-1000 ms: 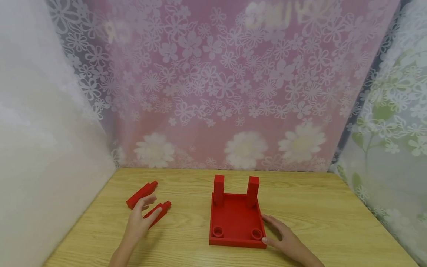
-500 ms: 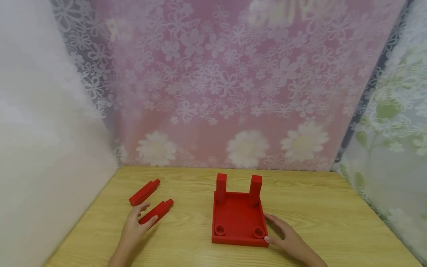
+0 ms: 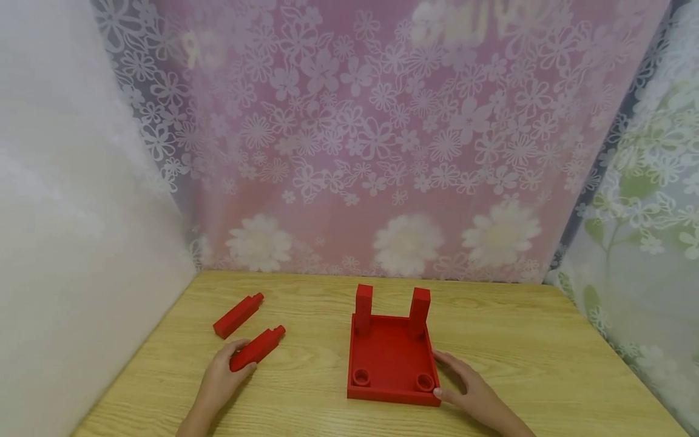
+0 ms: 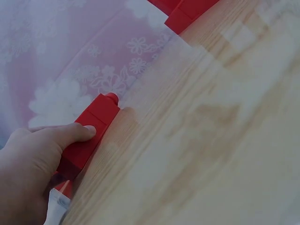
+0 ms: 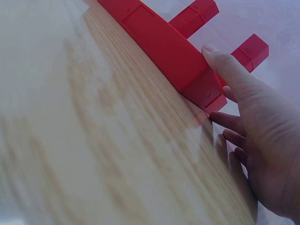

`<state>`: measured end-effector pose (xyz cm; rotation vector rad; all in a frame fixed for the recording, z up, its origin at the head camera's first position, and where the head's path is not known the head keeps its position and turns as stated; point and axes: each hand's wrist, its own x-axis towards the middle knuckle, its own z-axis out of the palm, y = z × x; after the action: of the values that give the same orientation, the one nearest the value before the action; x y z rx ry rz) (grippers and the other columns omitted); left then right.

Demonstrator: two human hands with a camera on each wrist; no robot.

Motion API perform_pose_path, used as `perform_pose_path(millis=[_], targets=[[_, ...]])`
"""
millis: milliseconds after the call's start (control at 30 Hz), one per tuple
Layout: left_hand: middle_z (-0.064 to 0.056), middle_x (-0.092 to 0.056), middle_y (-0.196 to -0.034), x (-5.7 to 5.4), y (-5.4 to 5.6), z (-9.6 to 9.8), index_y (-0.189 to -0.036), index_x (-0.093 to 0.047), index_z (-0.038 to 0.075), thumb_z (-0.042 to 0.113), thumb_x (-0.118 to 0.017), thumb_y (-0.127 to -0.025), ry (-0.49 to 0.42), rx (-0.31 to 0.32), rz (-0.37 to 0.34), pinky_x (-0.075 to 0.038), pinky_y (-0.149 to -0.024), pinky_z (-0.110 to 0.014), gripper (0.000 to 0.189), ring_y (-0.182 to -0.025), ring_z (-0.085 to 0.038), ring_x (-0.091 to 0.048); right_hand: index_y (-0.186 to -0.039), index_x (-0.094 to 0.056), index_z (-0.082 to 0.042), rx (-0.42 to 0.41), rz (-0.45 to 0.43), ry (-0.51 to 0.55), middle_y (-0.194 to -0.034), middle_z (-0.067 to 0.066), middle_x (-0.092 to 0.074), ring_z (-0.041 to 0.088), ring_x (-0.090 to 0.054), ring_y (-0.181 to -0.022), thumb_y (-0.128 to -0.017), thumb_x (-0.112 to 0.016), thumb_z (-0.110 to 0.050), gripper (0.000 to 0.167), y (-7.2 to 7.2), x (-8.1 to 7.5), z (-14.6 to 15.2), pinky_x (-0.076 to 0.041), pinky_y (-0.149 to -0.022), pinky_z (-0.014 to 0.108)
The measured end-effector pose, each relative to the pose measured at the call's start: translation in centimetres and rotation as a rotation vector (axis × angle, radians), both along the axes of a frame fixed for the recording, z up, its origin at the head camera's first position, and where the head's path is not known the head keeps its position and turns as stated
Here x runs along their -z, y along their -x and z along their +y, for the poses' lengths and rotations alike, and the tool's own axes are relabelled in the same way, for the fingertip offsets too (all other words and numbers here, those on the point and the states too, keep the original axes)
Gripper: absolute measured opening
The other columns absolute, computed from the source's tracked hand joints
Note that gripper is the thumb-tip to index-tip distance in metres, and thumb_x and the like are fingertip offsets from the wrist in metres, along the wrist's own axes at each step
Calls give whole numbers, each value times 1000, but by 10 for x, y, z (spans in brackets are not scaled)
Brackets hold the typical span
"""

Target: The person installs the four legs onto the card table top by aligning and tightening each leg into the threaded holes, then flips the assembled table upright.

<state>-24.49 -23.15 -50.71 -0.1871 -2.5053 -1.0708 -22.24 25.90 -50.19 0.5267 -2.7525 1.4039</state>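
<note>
My left hand [image 3: 219, 374] grips a red square leg [image 3: 258, 349] with a round peg end, thumb along one side and fingers around the other. In the left wrist view, the thumb lies across the leg [image 4: 101, 114] and the peg points away from the hand. A second matching leg [image 3: 238, 315] lies just beyond it. My right hand [image 3: 471, 388] touches the right side of a shallow red tabletop [image 3: 389, 364], thumb at its near corner. That tabletop lies underside up, with two legs [image 3: 364, 308] standing at its far corners and round sockets [image 3: 361, 377] at the near ones.
A wood-grain table [image 3: 311, 370] carries all the red parts. Behind it hangs a pink floral curtain [image 3: 349, 152], with a pale sheet [image 3: 82, 212] along the left and a leafy-patterned one [image 3: 644, 230] at right.
My left hand has settled onto the nearer loose leg, its fingers drawing back from above and closing around its near end. The right hand stays at the tabletop; the view shifts slightly.
</note>
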Motion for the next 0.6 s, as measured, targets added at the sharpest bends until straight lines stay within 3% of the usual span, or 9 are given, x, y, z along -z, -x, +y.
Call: perform_pose_path(millis=[367, 600], targets=[[-9, -64, -103, -3, 0, 1, -107, -66, 1, 4, -80, -67, 16, -35, 79, -47, -76, -45, 43, -92, -27, -59, -139, -41, -16, -1, 1, 0, -141, 12, -36, 40, -23, -130, -82, -69, -31, 65, 0, 0, 0, -22, -94, 65], [-8, -64, -104, -7, -3, 4, -108, -67, 4, 8, -81, -68, -64, -71, 18, -46, -79, -42, 43, -95, -24, -58, -139, -40, -16, -3, -5, 0, -141, 13, -36, 40, -23, -130, -82, -69, -30, 65, 0, -1, 0, -22, -93, 66]])
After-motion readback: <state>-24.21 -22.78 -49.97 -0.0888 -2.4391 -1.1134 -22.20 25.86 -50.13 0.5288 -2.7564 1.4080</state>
